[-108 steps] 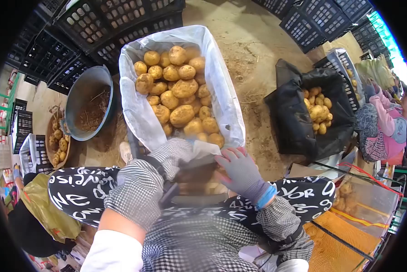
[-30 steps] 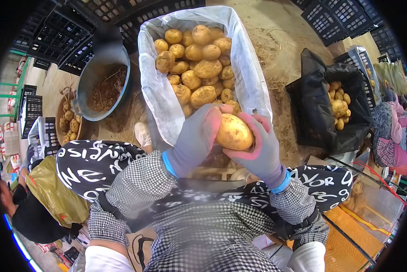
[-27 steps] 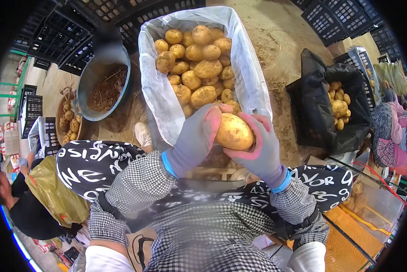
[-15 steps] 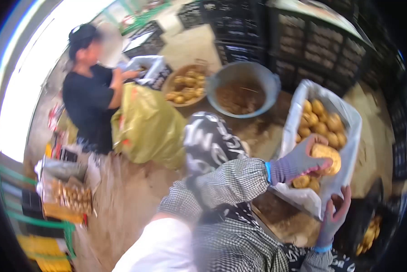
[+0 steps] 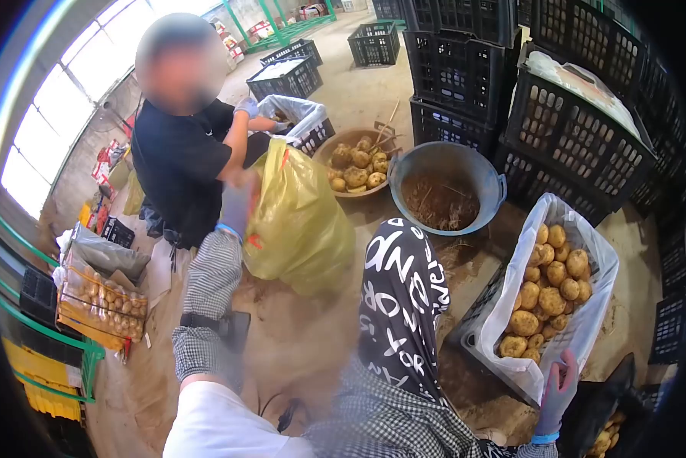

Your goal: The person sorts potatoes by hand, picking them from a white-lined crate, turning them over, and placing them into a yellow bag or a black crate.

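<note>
My left hand [image 5: 237, 204], in a grey glove with a blue band at the cuff, is stretched out to the near side of a full yellow plastic bag [image 5: 301, 221]; its fingers are smeared by motion. At the near corner of a lined crate, my right hand [image 5: 560, 393] is open, its gloved fingers up against the white liner [image 5: 591, 305]. Inside that crate lie many potatoes [image 5: 550, 294], brown and round. A checked sleeve covers each of my forearms.
A person [image 5: 182, 153] in a black shirt works beyond the bag, beside another lined crate [image 5: 312, 126]. A bowl of potatoes [image 5: 358, 168] and a blue-grey tub [image 5: 411, 191] with dirt stand ahead. Stacked black crates [image 5: 461, 84] rise behind. Potatoes in a dark container [image 5: 606, 435] sit at lower right.
My left hand has swung from over the lined crate, where it held a potato, left to the yellow bag. My right hand remains at the crate's near corner. The view has shifted.
</note>
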`<state>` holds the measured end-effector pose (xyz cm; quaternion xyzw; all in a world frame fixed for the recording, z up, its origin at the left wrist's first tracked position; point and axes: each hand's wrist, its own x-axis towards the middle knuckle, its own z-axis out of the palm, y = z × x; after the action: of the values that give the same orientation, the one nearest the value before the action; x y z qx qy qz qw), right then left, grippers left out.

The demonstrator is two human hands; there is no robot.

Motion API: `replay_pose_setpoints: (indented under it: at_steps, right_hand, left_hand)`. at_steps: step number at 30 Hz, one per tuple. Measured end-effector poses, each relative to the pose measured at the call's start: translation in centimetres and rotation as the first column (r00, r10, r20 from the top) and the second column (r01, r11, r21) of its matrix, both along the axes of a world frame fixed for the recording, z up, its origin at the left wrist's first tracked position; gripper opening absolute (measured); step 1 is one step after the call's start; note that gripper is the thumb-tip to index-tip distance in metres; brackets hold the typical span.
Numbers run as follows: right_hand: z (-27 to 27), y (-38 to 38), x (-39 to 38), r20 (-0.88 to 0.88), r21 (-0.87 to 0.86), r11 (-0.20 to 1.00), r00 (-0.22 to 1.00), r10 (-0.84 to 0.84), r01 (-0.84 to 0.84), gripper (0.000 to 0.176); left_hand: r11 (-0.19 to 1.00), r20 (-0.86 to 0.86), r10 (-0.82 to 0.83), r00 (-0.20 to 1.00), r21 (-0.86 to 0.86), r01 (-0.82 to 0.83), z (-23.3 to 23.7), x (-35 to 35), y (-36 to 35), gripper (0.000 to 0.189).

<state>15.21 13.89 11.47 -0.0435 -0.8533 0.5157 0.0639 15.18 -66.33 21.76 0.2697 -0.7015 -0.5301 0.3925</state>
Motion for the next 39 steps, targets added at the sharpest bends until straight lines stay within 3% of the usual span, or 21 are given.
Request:
replay_pose_setpoints:
  at_steps: [2, 5, 9, 10, 11, 13, 14, 15, 16, 17, 18, 19, 22, 23, 24, 25, 27, 30, 34, 37, 39]
  right_hand:
    - [-0.3, 0.3, 0.4, -0.006, 0.021, 1.0, 1.0, 0.011, -0.011, 0.037]
    - [-0.5, 1.0, 1.0, 0.103, -0.052, 0.998, 0.994, -0.02, 0.026, 0.038]
    - [-0.1, 0.8, 1.4, 0.043, 0.004, 1.0, 0.999, 0.011, -0.011, 0.037]
    - [-0.1, 1.1, 1.3, 0.052, 0.012, 1.0, 0.999, 0.013, -0.013, 0.035]
    - [0.1, 1.7, 1.6, 0.071, 0.027, 1.0, 0.997, -0.008, 0.006, 0.034]
    - [1.8, 1.0, 1.6, -0.07, 0.193, 0.981, 0.997, 0.029, -0.015, 0.029]
    - [4.5, 0.3, 1.5, 0.079, 0.172, 0.982, 0.995, 0.059, -0.072, 0.026]
    - [4.4, 0.5, 1.5, 0.061, 0.203, 0.969, 0.99, 0.128, -0.138, 0.028]
    - [4.3, 0.8, 1.5, 0.043, 0.232, 0.952, 0.979, 0.197, -0.202, 0.03]
    - [3.4, 1.8, 1.2, 0.073, 0.351, 0.884, 0.95, 0.302, -0.308, 0.046]
    - [2.3, 2.7, 1.5, 0.006, 0.674, 0.656, 0.891, 0.454, -0.339, 0.068]
    - [0.8, 3.2, 1.9, 0.078, 0.709, 0.595, 0.881, 0.467, -0.379, 0.083]
    - [-1.4, 4.2, 3.3, 0.424, 0.588, 0.61, 0.844, 0.328, -0.532, 0.053]
    - [-1.5, 4.1, 3.5, 0.47, 0.597, 0.579, 0.827, 0.309, -0.556, 0.044]
    - [-1.4, 4.2, 3.7, 0.514, 0.603, 0.545, 0.807, 0.291, -0.582, 0.036]
    - [-0.6, 4.3, 4.0, 0.461, 0.609, 0.56, 0.825, 0.327, -0.562, 0.03]
    - [0.9, 4.5, 5.2, 0.346, 0.616, 0.587, 0.85, 0.399, -0.526, 0.019]
    - [-0.6, 5.4, 7.2, 0.421, 0.495, 0.657, 0.818, 0.392, -0.569, 0.02]
    - [-0.5, 5.9, 7.7, 0.353, 0.499, 0.706, 0.862, 0.364, -0.503, 0.021]
    - [0.3, 5.7, 7.1, 0.316, 0.514, 0.71, 0.876, 0.364, -0.481, 0.023]
    - [1.4, 6.1, 6.4, 0.315, 0.525, 0.698, 0.873, 0.371, -0.486, 0.026]
  left_hand:
    - [0.929, 0.426, 0.062, 0.903, -0.355, 0.104, -7.3, 0.9, -3.1, 0.06]
    - [0.876, 0.542, 0.261, 0.799, -0.481, 0.04, -3.1, 0.2, 5.1, 0.061]
    - [0.959, 0.577, 0.096, 0.811, -0.273, 0.081, -0.6, -0.1, 3.8, 0.039]
    - [0.647, 0.43, 0.307, 0.849, -0.749, 0.145, -0.3, 0.7, 2.4, 0.033]
    - [0.13, 0.189, 0.369, 0.91, -0.98, 0.15, -0.4, 0.4, 1.5, 0.028]
    - [0.549, 0.108, 0.075, 0.991, -0.834, 0.049, 8.1, -3.0, 12.1, 0.026]
    - [0.224, 0.177, -0.173, 0.969, -0.951, 0.214, 11.7, -4.9, 14.7, 0.029]
    - [0.665, 0.163, -0.128, 0.978, -0.717, 0.206, 11.1, -6.5, 15.3, 0.034]
    - [0.665, 0.072, -0.292, 0.954, -0.702, 0.256, 11.6, -8.4, 17.7, 0.042]
    - [0.727, 0.069, -0.37, 0.926, -0.6, 0.335, 12.7, -10.1, 23.7, 0.04]
    - [0.583, 0.075, -0.693, 0.717, -0.527, 0.619, 12.1, -12.8, 35.4, 0.033]
    - [0.336, 0.167, -0.688, 0.707, -0.789, 0.514, 11.5, -14.1, 40.8, 0.03]
    - [0.13, 0.341, -0.888, 0.307, -0.454, 0.882, 2.3, -17.0, 54.0, 0.029]
    - [-0.03, 0.506, -0.845, 0.172, -0.366, 0.93, -0.4, -16.8, 57.5, 0.033]
    - [-0.192, 0.546, -0.83, 0.112, -0.47, 0.862, -7.7, -18.4, 59.5, 0.039]
    - [-0.344, 0.79, -0.611, -0.052, -0.206, 0.916, -10.9, -18.3, 62.3, 0.042]
    - [-0.449, 0.929, -0.275, -0.246, 0.102, 0.888, -16.5, -16.4, 66.9, 0.044]
    - [-0.445, 0.901, -0.041, -0.432, 0.37, 0.815, -25.7, -12.4, 70.6, 0.044]
    - [-0.346, 0.824, -0.074, -0.561, 0.507, 0.79, -30.8, -8.9, 72.6, 0.047]
    - [-0.257, 0.686, -0.249, -0.684, 0.634, 0.729, -31.3, -8.7, 72.5, 0.049]
    - [-0.189, 0.376, -0.541, -0.752, 0.817, 0.545, -30.5, -9.7, 72.2, 0.051]
